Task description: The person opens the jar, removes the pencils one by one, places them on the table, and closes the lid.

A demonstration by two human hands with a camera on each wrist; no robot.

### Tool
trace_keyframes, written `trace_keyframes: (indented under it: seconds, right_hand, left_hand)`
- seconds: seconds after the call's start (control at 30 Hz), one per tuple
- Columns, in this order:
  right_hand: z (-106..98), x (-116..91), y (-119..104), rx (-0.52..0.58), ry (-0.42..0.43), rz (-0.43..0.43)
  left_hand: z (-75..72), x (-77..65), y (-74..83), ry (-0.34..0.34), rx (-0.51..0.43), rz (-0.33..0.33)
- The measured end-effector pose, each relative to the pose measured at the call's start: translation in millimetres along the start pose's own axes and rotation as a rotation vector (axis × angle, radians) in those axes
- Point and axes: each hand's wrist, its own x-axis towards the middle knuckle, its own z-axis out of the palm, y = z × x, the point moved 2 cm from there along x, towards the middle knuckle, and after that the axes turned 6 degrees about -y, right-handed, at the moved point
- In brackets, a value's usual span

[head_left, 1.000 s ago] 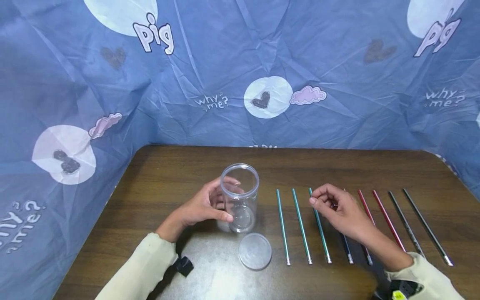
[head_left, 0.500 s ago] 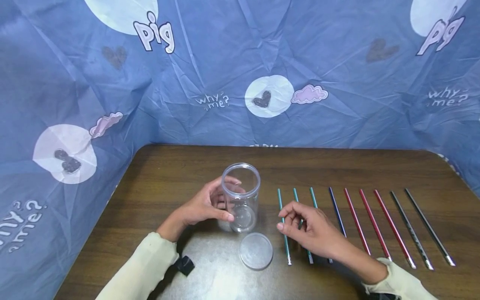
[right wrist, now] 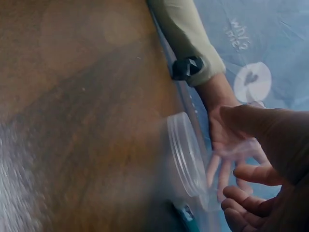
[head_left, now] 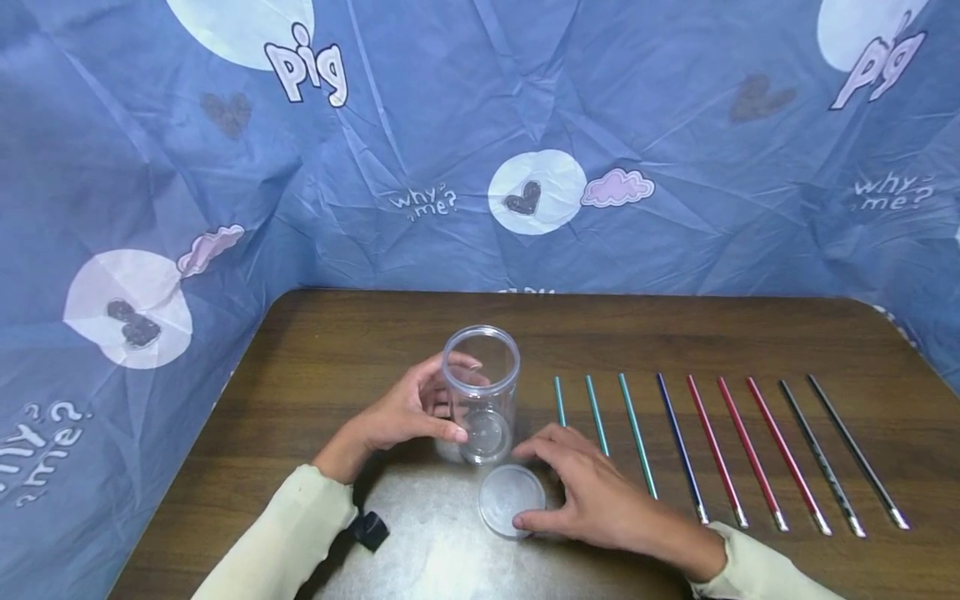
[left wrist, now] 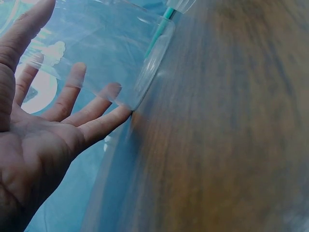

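A clear plastic jar (head_left: 501, 404) stands upright and uncovered on the table. My left hand (head_left: 405, 410) holds it from the left, thumb in front and fingers behind; the left wrist view shows those fingers spread along the jar wall (left wrist: 120, 53). In front of the jar lies its round translucent lid (head_left: 504, 498). Over the lid's right side reaches my right hand (head_left: 592, 493), thumb and fingers apart, the thumb tip at the lid's near edge. Contact there is unclear. In the right wrist view the lid (right wrist: 182, 154) is beside the loosely bent right fingers.
Right of the jar lies a row of pencils: three teal pencils (head_left: 633, 425) partly under my right hand, a dark blue pencil (head_left: 681, 446), three red pencils (head_left: 746, 454) and two dark grey pencils (head_left: 855, 450). Blue printed cloth (head_left: 450, 125) hangs behind the brown table (head_left: 360, 333).
My right hand has moved left and toward me, from above the pencils to the lid, its thumb and fingers spreading wider. My left hand, the jar and the lid stay where they were.
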Motion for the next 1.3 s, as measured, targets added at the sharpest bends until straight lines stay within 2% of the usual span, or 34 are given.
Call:
trace_keyframes:
  seconds: [0.17,0.3,0.7,1.07,1.3]
  right_hand:
    - [10,2,-2,-0.009,-0.07,-0.016]
    - [16,2,-2,-0.027,-0.09,-0.011]
    - [23,1,0,-0.063,-0.072,-0.014]
    - [22,-2,3,-0.011,-0.058,0.005]
    - [18,-4,2,0.04,-0.011,0.013]
  left_hand:
    - [-0.3,1.6,0.6,-0.006,-0.003,0.004]
    - [-0.7,2.5,0.4,-0.008,-0.002,0.003]
    - [0.1,2.7,1.8,-0.007,-0.002,-0.002]
    - [-0.8,0.8,-0.5,-0.002,-0.007,-0.006]
    - [0.2,-0.6,-0.7,-0.003,-0.015,0.004]
